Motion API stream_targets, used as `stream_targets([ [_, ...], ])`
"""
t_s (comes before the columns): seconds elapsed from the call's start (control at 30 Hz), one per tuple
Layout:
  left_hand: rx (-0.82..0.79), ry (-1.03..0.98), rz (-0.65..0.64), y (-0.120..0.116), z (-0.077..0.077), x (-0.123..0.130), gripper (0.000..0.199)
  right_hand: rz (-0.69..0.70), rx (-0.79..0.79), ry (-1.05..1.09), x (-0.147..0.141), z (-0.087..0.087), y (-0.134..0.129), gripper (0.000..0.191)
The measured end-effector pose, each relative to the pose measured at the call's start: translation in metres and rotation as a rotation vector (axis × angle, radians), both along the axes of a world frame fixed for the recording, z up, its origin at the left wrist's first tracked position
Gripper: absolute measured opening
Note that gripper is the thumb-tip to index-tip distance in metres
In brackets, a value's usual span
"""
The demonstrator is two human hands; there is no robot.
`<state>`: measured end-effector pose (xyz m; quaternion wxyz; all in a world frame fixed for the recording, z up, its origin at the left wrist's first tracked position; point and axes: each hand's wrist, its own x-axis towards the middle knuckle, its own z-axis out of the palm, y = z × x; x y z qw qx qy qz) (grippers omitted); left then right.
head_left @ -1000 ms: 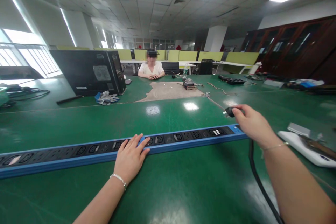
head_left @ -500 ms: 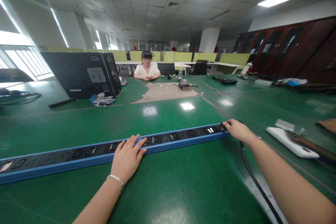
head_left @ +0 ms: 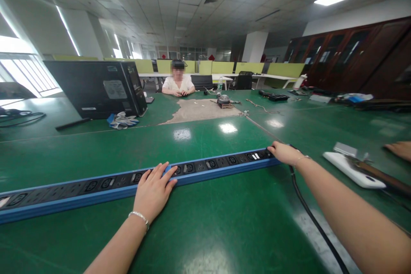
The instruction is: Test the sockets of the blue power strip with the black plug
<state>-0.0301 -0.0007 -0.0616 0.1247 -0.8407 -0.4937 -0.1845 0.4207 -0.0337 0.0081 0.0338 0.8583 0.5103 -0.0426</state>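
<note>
A long blue power strip with a black socket face lies across the green table, running out of view at the left. My left hand, with a bracelet at the wrist, rests flat on the middle of the strip, fingers stretched over its sockets. At the strip's right end, my right hand has its fingers and thumb closed around that end, partly hiding it. A thick black cable comes out below my right hand and curves down to the bottom edge.
On the left stands a black computer case with work gloves beside it. Across the table sits a person. Farther right lie a white device and another person's hand. A small round metal device stands on brown paper.
The whole view has shifted slightly, so everything sits a little more to the left and higher. Both hands keep their places on the power strip.
</note>
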Motion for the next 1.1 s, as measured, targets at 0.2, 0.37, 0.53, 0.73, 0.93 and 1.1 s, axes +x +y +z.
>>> stream_targets([
  [0.2, 0.001, -0.018, -0.003, 0.000, -0.001, 0.000, 0.038, 0.001, 0.001, -0.008, -0.005, -0.010, -0.002, 0.037],
  [0.37, -0.003, -0.032, -0.007, 0.000, -0.001, 0.000, 0.038, -0.009, 0.009, 0.017, -0.005, -0.016, -0.004, 0.037],
  [0.53, -0.014, -0.019, 0.004, -0.001, 0.000, 0.000, 0.038, -0.058, 0.006, 0.033, -0.001, -0.019, 0.001, 0.044],
  [0.73, -0.025, -0.026, 0.005, -0.002, 0.001, 0.000, 0.038, -0.138, 0.027, 0.015, -0.007, -0.018, 0.004, 0.054],
  [0.93, -0.014, -0.062, 0.001, -0.004, 0.002, 0.002, 0.042, -0.093, 0.062, -0.064, -0.013, -0.017, 0.003, 0.051],
  [1.1, -0.001, -0.072, 0.002, -0.004, 0.002, 0.003, 0.040, -0.089, 0.080, -0.059, -0.012, -0.019, 0.002, 0.052],
])
